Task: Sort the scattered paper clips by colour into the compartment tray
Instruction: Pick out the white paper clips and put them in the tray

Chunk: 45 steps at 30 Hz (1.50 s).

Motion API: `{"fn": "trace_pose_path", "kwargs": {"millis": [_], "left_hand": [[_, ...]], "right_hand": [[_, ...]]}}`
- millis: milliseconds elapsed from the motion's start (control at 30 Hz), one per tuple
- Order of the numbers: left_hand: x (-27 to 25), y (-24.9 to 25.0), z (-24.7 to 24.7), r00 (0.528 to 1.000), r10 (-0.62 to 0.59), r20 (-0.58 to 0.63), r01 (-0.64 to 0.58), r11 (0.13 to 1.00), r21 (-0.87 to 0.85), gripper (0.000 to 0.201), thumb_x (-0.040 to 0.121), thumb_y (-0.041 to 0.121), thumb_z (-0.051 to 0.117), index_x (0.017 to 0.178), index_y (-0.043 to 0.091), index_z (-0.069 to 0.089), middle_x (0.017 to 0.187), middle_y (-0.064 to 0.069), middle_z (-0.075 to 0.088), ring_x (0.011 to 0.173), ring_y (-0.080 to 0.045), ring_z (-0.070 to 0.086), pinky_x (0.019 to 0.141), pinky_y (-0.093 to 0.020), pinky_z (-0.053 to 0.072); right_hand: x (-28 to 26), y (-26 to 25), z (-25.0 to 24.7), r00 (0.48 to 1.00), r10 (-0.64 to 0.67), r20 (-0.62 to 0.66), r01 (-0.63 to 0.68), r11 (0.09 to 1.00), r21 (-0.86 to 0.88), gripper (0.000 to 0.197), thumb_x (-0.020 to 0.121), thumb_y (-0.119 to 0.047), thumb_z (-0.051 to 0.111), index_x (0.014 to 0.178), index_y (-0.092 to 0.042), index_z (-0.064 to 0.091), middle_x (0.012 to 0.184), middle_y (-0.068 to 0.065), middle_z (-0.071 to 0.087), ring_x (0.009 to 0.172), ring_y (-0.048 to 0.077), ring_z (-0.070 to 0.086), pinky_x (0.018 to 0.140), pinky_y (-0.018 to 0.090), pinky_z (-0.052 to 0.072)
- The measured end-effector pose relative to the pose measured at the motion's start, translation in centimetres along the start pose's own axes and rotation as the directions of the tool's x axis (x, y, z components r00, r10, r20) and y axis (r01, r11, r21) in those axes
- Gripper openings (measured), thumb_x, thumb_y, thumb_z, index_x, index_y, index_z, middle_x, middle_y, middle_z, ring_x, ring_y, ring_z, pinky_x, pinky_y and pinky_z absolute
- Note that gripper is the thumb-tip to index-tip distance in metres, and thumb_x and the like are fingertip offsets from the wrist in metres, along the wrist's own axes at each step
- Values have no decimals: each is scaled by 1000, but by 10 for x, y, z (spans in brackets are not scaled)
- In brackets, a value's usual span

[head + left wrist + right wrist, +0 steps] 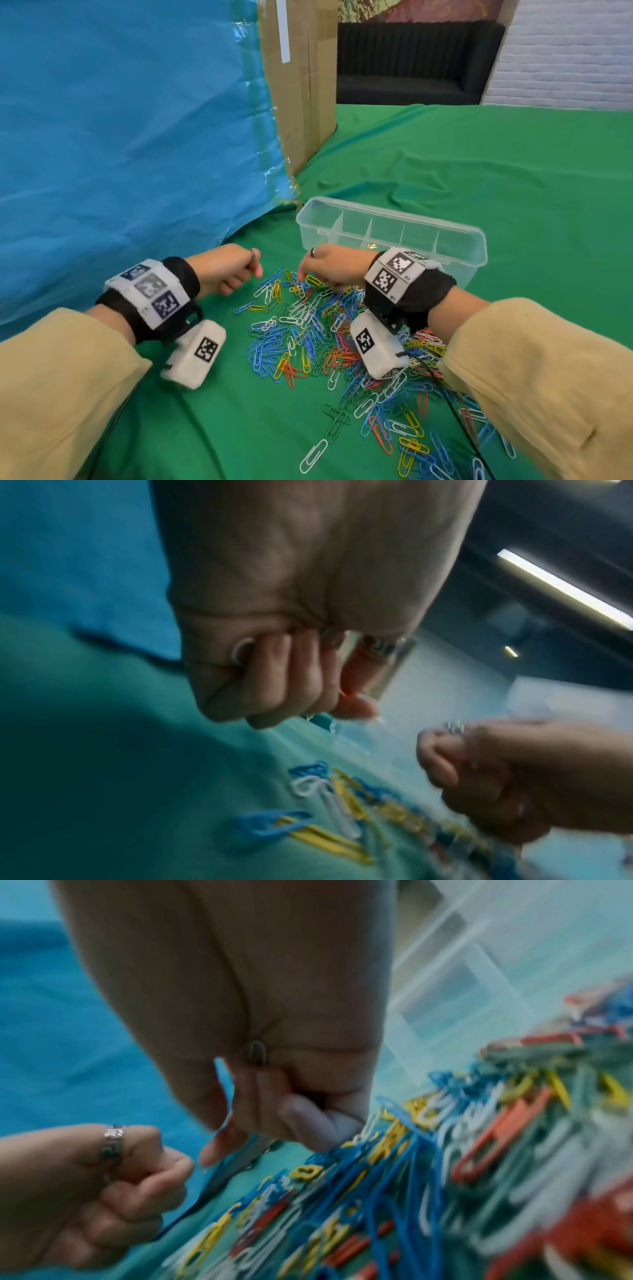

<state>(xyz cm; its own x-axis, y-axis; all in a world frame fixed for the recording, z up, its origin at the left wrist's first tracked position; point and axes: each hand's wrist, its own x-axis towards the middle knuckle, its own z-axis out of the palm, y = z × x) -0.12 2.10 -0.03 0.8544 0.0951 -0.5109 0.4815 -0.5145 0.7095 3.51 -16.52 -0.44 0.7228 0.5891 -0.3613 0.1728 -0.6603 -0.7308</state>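
Several blue, yellow, red, white and green paper clips (308,329) lie in a loose pile on the green cloth. A clear compartment tray (394,212) stands just behind the pile, its dividers visible. My left hand (239,281) hovers as a fist at the pile's far left edge; in the left wrist view the left hand (291,696) holds a white clip (240,650) tucked in its curled fingers. My right hand (308,274) is curled over the pile's far edge, a fingertip down among the clips. A greyish clip (257,1053) peeks from the right hand's (291,1118) palm fold.
A tall cardboard box (301,85) draped with a blue sheet (120,137) stands close at the left behind my left hand. Green cloth (479,171) stretches right and back. Clips spread toward the front right under my right forearm, where a black cable (459,411) runs.
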Motion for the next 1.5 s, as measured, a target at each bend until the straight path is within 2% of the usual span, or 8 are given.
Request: {"fn": "trace_pose_path", "kwargs": {"millis": [133,367,700,900,1067,1267,1400,1500], "left_hand": [[-4,-2,4,971,237,-31,-156,728,668,3,81,25,68,80,26,65,60,9,49,53,-4,40,46,-17,28],[-1,-2,8,960,274,-60,-163,717,677,12,76,32,75,81,24,67,53,8,40,49,-4,34,45,-19,23],[-1,-5,8,979,203,5,-148,695,703,14,94,12,48,95,14,62,100,0,67,82,-15,58,65,-18,37],[-6,-3,0,982,189,25,-190,979,70,20,97,11,46,77,12,50,66,0,36,53,-9,28,48,-17,25],[-11,1,5,972,181,147,-89,869,-486,14,93,6,44,82,11,50,70,-1,49,42,-3,30,39,-13,28],[-13,4,7,958,101,267,109,736,-668,19,77,9,43,93,6,54,58,2,37,40,-7,30,36,-17,24],[-14,3,7,952,13,306,191,756,-626,21,83,20,42,64,13,41,54,3,28,38,-8,27,33,-17,20],[-19,0,13,984,44,170,-28,995,-99,34,95,28,46,64,14,43,53,4,25,39,-7,22,35,-16,18]], "right_hand": [[-8,-5,-1,985,-136,103,166,907,-387,30,85,-29,67,107,-10,65,58,-12,38,39,-6,44,41,7,32],[3,-6,9,984,-127,123,176,798,-576,32,75,-35,76,98,-17,65,69,-10,51,73,13,51,69,23,40],[-1,-1,8,977,-159,144,213,809,-548,20,95,-22,50,91,-4,57,68,2,45,60,14,39,48,12,32],[-11,14,-2,995,-50,89,34,984,173,14,96,-13,44,82,-13,45,63,2,35,49,8,33,47,19,33],[-21,21,-1,982,-131,134,2,721,693,25,93,-2,30,73,-16,36,72,4,44,41,5,28,42,16,22],[-22,22,-3,968,-182,172,-81,422,903,23,93,-24,34,70,-19,36,61,-2,43,43,6,27,42,16,22],[-16,18,3,992,-56,114,-41,708,705,36,99,-35,38,67,-19,31,50,-6,32,40,5,22,39,15,16],[-16,8,3,1000,-19,20,17,994,112,28,101,-30,35,79,-15,42,60,-3,34,49,9,31,41,16,29]]}}
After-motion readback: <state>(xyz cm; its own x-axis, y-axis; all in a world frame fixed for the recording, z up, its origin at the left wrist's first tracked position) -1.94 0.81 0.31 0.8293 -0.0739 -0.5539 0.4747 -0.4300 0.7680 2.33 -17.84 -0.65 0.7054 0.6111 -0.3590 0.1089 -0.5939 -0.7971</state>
